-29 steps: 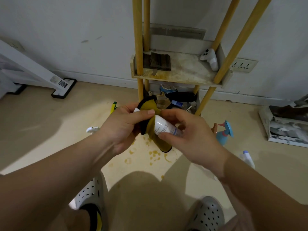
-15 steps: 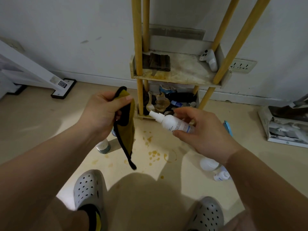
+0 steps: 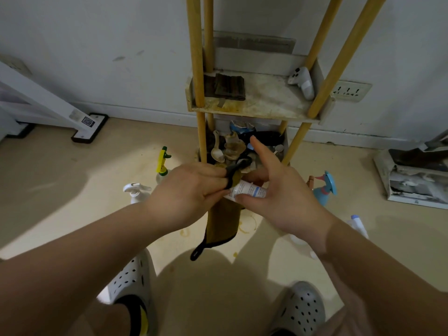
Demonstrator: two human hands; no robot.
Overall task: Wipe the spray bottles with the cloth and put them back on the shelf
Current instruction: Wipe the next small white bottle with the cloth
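My left hand (image 3: 186, 192) grips a mustard-yellow cloth with black trim (image 3: 223, 224) and presses it over one end of a small white spray bottle (image 3: 247, 191). My right hand (image 3: 278, 197) holds the bottle's other end between thumb and fingers, with the index finger sticking straight out. The cloth's lower part hangs down below both hands. Behind them stands the wooden shelf (image 3: 266, 109) with yellow poles. More spray bottles stand on the floor: a white pump one (image 3: 135, 191), a yellow-green one (image 3: 163, 163), a blue one (image 3: 326, 189) and a white one with a blue cap (image 3: 358, 224).
The shelf's upper board holds a dark folded item (image 3: 228, 87) and a white game controller (image 3: 303, 82). Its lower tier is crammed with clutter (image 3: 242, 146). A white stand foot (image 3: 89, 127) lies at left, a torn box (image 3: 417, 175) at right. My two shoes (image 3: 131, 280) are below.
My hands, apart half a second ago with the cloth dangling from the left, have come together again. The cloth now covers the bottle's end.
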